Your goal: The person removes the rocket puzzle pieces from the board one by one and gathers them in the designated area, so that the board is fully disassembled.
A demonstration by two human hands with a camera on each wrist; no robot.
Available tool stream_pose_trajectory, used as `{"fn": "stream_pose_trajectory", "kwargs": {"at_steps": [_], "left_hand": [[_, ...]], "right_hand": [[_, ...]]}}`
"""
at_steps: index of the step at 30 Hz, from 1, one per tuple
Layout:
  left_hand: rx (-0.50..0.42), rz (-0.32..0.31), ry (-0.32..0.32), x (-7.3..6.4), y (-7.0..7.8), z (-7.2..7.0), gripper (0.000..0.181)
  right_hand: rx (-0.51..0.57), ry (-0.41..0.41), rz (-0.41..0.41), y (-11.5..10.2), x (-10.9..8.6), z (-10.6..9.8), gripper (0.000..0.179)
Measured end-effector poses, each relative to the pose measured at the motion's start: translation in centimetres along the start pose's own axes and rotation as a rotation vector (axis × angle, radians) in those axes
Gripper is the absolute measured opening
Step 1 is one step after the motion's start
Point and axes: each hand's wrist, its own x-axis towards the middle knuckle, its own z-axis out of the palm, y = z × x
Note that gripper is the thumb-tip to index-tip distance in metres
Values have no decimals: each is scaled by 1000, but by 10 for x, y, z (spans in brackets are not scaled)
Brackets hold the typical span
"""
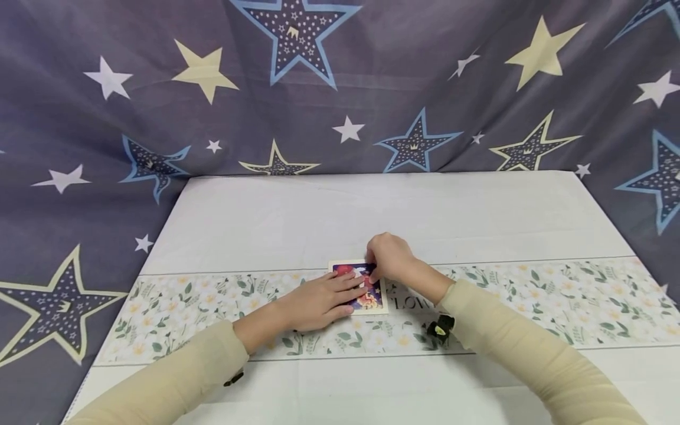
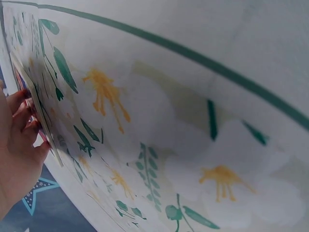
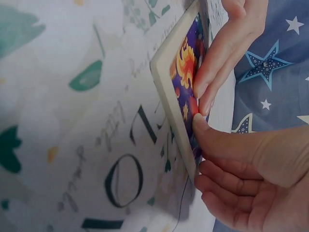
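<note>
Left hand [image 1: 313, 302] laid on framed picture [image 1: 373, 302], fingers spread, right hand [image 1: 392, 258] curled there, pinch unclear

Slate-violet star-print curtain [image 1: 159, 23], hung in loose folds behind and along both sides of the bench [image 1: 276, 212]. Scattered over the fabric, plain pale-yellow stars [image 1: 206, 72], small white stars [image 1: 348, 129] and larger outlined stars [image 1: 414, 154] in blue or yellow, filled with tiny stars and crown motifs [image 1: 293, 32]. Over the bench, a lightly creased white tablecloth [image 1: 319, 395]. Across its middle, a floral band [image 1: 563, 295] with white blossoms [image 2: 145, 101], orange-yellow centres and green leaves, bordered by thin dark-green lines [image 2: 190, 53]. On the band, black capital letters [image 3: 124, 180] beside grey script. Soft, even light, dimmer in both wrist views.
</note>
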Motion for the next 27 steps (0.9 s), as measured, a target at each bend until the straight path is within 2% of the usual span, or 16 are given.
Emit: {"fn": "stream_pose_trajectory", "kwargs": {"at_steps": [6, 16, 23, 27], "left_hand": [[-19, -22, -13, 0, 0, 0, 52], [-46, -36, -29, -1, 3, -5, 52], [-47, -38, -27, 1, 3, -5, 53], [-25, -30, -20, 1, 4, -4, 54]], "right_hand": [[34, -4, -17, 3, 0, 1, 31], [82, -57, -18, 6, 4, 2, 28], [178, -32, -60, 15, 1, 4, 28], [199, -20, -91, 17, -1, 6, 24]]}}
